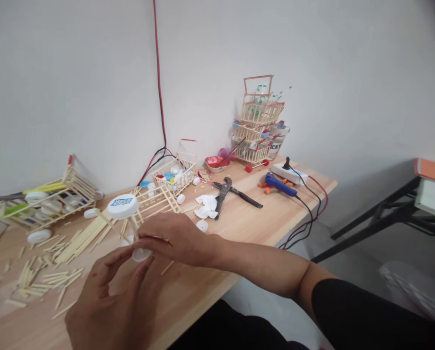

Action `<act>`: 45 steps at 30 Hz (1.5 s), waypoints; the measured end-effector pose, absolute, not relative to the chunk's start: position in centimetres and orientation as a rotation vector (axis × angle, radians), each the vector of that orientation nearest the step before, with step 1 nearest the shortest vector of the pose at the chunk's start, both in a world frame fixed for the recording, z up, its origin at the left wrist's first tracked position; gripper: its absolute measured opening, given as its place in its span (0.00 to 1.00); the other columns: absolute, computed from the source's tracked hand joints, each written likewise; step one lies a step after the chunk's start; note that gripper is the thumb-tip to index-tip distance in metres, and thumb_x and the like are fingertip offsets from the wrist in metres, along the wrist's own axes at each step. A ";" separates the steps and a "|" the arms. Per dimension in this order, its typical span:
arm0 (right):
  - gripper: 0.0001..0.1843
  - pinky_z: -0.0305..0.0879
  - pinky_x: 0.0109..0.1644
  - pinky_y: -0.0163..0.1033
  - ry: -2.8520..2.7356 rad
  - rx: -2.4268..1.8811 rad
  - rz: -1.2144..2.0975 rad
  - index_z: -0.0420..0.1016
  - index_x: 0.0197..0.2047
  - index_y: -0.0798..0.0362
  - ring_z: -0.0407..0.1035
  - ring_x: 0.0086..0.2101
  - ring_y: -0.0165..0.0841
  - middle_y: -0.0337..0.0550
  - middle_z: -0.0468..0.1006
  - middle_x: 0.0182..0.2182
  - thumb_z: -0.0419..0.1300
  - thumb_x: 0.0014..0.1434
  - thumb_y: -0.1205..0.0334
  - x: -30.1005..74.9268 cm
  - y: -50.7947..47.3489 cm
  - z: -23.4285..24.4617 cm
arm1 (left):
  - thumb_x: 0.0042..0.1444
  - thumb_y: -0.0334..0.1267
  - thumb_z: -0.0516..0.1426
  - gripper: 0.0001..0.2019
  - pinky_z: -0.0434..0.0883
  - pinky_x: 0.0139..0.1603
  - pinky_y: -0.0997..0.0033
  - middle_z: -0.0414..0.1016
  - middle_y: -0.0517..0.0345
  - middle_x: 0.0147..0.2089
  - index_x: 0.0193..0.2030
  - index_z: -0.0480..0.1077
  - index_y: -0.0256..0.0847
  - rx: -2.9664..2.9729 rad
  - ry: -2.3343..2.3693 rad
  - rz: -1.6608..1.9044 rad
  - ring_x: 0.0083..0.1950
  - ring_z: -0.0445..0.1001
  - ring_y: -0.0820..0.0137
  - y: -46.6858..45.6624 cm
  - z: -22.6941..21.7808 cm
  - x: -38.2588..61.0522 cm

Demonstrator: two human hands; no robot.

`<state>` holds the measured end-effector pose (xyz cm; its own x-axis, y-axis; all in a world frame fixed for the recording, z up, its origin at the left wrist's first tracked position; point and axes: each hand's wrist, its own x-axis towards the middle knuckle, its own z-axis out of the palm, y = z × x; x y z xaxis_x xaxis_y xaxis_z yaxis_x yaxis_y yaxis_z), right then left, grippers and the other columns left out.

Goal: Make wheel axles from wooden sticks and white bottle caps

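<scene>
My left hand point(110, 291) holds a translucent bottle cap point(141, 255) between thumb and fingertips. From that cap a thin wooden stick point(133, 227) rises to a white bottle cap point(123, 207) with blue print at its upper end. My right hand point(177, 238) is closed at the stick's lower part, its fingertips meeting those of my left hand; its exact grip is partly hidden. Just behind lies another stick piece with a white cap point(91, 213) on one end. A wooden-stick cart frame point(155, 204) lies beyond my right hand.
Cut sticks point(49, 277) litter the table's left. Behind are a stick basket of caps point(53, 201), a small cart point(177, 175) and stacked carts point(257, 126). Pliers point(224, 192), a blue glue gun point(276, 184) and a power strip point(289, 173) lie right, with cords over the edge.
</scene>
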<state>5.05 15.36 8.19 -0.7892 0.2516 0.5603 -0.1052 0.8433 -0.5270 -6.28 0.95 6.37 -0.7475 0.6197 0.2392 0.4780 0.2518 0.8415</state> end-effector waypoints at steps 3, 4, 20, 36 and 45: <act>0.19 0.61 0.45 0.34 -2.371 -0.097 0.723 0.66 0.35 0.51 0.67 0.36 0.29 0.38 0.74 0.33 0.49 0.79 0.54 5.1 15.4 8.1 | 0.51 0.60 0.64 0.20 0.71 0.65 0.50 0.84 0.61 0.49 0.46 0.78 0.55 1.040 2.361 1.533 0.55 0.80 0.52 1.0 6.4 -6.2; 0.19 0.61 0.45 0.34 -2.376 -0.097 0.716 0.66 0.35 0.51 0.67 0.37 0.29 0.39 0.74 0.33 0.49 0.79 0.54 5.1 15.4 8.1 | 0.50 0.60 0.64 0.20 0.72 0.65 0.51 0.84 0.61 0.49 0.46 0.78 0.55 1.040 2.356 1.540 0.55 0.80 0.53 1.0 6.4 -6.2; 0.19 0.61 0.45 0.34 -2.340 -0.082 0.717 0.66 0.35 0.52 0.67 0.36 0.28 0.38 0.73 0.32 0.49 0.79 0.55 4.9 15.4 7.9 | 0.50 0.60 0.63 0.21 0.70 0.67 0.50 0.85 0.60 0.49 0.47 0.78 0.54 1.060 2.381 1.535 0.56 0.80 0.52 1.0 6.0 -6.5; 0.18 0.61 0.45 0.34 -2.353 -0.083 0.712 0.66 0.35 0.52 0.66 0.36 0.29 0.38 0.73 0.32 0.49 0.79 0.55 5.0 15.4 7.9 | 0.50 0.63 0.63 0.22 0.71 0.66 0.52 0.85 0.62 0.51 0.47 0.78 0.56 1.078 2.402 1.486 0.56 0.80 0.53 1.0 5.8 -6.8; 0.18 0.60 0.44 0.34 -2.335 -0.075 0.742 0.65 0.35 0.51 0.66 0.35 0.28 0.37 0.72 0.32 0.49 0.78 0.54 5.0 15.4 7.9 | 0.44 0.62 0.63 0.22 0.71 0.65 0.51 0.85 0.64 0.47 0.44 0.79 0.58 1.007 2.389 1.562 0.55 0.81 0.52 1.3 5.8 -6.6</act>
